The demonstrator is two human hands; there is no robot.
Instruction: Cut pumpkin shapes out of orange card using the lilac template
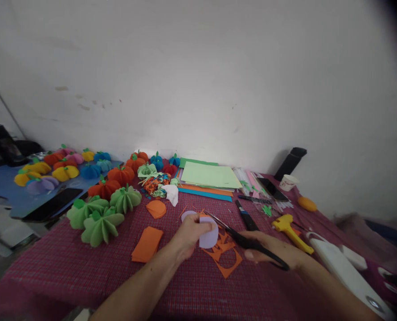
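Pinches rounded lilac paper (209,236) at near centre between fingers of the left hand (189,233), grips black-handled metal scissors (241,240) in the right hand (275,245), apparently mid-trim, with multicoloured paper pumpkins (120,176) seemingly finished at left and stacked orange paper rectangles (147,244) seemingly unrounded nearer.

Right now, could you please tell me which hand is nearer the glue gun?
Right: the right hand with scissors is just left of the glue gun; the left hand with purple paper is farther left.
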